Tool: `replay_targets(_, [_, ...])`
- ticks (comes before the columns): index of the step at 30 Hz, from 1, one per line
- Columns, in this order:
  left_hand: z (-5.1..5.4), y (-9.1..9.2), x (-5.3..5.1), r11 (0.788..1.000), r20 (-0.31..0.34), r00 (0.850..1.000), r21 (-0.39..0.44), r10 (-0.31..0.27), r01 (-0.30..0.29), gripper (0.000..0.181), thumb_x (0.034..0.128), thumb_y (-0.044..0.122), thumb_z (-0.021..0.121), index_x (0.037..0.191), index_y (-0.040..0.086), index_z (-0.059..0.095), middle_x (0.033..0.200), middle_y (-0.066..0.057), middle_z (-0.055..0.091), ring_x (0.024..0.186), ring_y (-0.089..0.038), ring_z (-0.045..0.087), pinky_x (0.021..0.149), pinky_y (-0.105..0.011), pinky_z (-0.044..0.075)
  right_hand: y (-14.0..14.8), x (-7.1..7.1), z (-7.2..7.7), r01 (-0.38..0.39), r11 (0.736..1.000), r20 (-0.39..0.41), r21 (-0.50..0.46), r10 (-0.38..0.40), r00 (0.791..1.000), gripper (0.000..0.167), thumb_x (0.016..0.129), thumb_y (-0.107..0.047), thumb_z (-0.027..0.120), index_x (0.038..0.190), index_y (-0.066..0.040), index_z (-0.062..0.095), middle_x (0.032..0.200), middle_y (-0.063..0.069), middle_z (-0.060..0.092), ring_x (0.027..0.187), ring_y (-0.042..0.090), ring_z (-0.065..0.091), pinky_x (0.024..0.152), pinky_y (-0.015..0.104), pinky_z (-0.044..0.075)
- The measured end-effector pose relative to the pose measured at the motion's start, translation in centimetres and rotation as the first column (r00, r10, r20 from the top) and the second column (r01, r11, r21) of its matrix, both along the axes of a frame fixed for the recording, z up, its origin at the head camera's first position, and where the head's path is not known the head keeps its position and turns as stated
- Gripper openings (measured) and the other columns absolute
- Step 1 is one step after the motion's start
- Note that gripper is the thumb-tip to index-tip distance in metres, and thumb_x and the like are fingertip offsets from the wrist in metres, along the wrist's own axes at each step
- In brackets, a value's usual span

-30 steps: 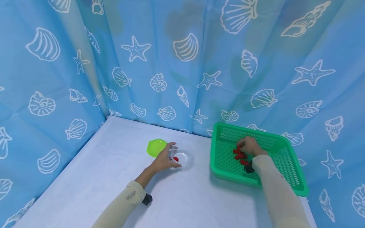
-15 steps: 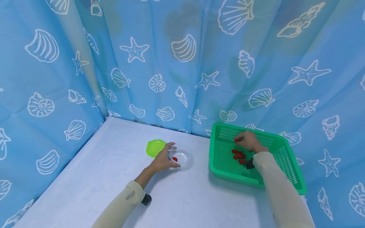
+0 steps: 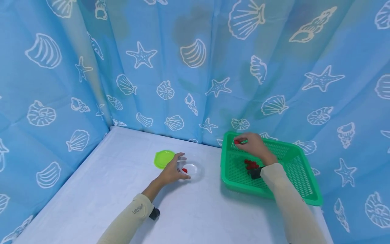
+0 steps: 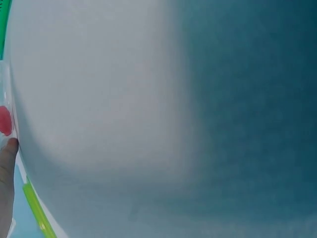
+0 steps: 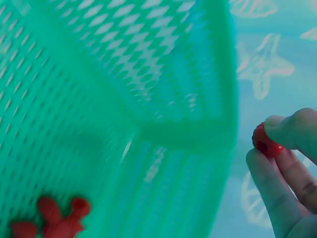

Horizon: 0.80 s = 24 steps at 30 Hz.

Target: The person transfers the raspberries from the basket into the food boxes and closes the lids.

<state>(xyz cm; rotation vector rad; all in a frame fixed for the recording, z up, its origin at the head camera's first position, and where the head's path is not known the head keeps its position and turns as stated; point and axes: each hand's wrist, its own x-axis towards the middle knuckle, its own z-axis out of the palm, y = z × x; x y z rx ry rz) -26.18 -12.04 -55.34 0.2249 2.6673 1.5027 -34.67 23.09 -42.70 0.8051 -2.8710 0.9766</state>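
Observation:
My left hand [image 3: 171, 172] grips a clear round bowl [image 3: 195, 169] on the white table, thumb and fingers round its left side. One red berry [image 3: 184, 170] lies in the bowl; the left wrist view shows the berry [image 4: 5, 120] beside a fingertip. Over the back left part of the green basket [image 3: 224, 159], my right hand [image 3: 254, 146] pinches a red berry [image 3: 236, 142] between thumb and fingers, clear in the right wrist view as well [image 5: 266, 141]. Several red berries [image 3: 251, 165] lie on the basket's floor, partly hidden by the dark wrist camera.
A lime green lid [image 3: 164, 159] lies on the table just behind and left of the bowl, close to my left hand. A blue curtain [image 3: 182, 84] with white shells and starfish hangs behind the table and along its left side.
My right hand has lifted a berry from the pile and moved up and left towards the basket's back left rim. My left hand still holds the bowl. The head view has shifted slightly.

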Motion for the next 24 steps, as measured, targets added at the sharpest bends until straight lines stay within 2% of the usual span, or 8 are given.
replay_targets(6, [-0.2, 0.0, -0.2, 1.000, -0.006, 1.000, -0.017, 0.012, -0.012, 0.102, 0.0660, 0.024, 0.092, 0.147, 0.019, 0.031, 0.139, -0.002, 0.052, 0.129, -0.026, 0.045, 0.099, -0.046, 0.047, -4.0, 1.4, 1.1, -0.052, 0.985, -0.067, -0.164, 0.042, 0.997, 0.020, 0.088, -0.008, 0.072, 0.108, -0.005, 0.073, 0.105, 0.009, 0.068, 0.095, 0.025, 0.066, 0.078, 0.037, 0.058])
replay_targets(13, [-0.3, 0.1, -0.1, 1.000, 0.003, 1.000, -0.010, 0.019, -0.019, 0.102, 0.0657, 0.023, 0.092, 0.148, 0.020, 0.031, 0.139, -0.002, 0.052, 0.132, -0.027, 0.043, 0.103, -0.051, 0.042, -8.7, 2.8, 1.0, -0.037, 0.936, -0.052, -0.349, 0.021, 0.998, 0.022, 0.087, -0.009, 0.073, 0.109, -0.006, 0.074, 0.111, 0.008, 0.065, 0.101, 0.026, 0.063, 0.081, 0.037, 0.057])
replay_targets(18, [-0.5, 0.0, -0.1, 1.000, 0.003, 1.000, -0.004, 0.012, -0.012, 0.102, 0.0660, 0.024, 0.092, 0.148, 0.019, 0.031, 0.138, -0.003, 0.052, 0.132, -0.027, 0.043, 0.102, -0.052, 0.042, -12.2, 4.0, 0.4, -0.016, 0.929, -0.061, -0.370, -0.008, 0.998, 0.021, 0.087, -0.009, 0.074, 0.107, -0.007, 0.074, 0.110, 0.004, 0.064, 0.100, 0.022, 0.062, 0.082, 0.035, 0.056])
replay_targets(24, [-0.3, 0.1, -0.1, 1.000, 0.006, 1.000, 0.001, 0.015, -0.015, 0.102, 0.0664, 0.025, 0.092, 0.148, 0.020, 0.031, 0.138, -0.003, 0.052, 0.129, -0.027, 0.046, 0.096, -0.046, 0.049, -14.8, 5.0, -2.1, -0.002, 0.929, -0.023, -0.370, -0.007, 1.000, 0.022, 0.087, -0.008, 0.074, 0.109, -0.007, 0.074, 0.108, 0.002, 0.063, 0.097, 0.022, 0.065, 0.082, 0.032, 0.056])
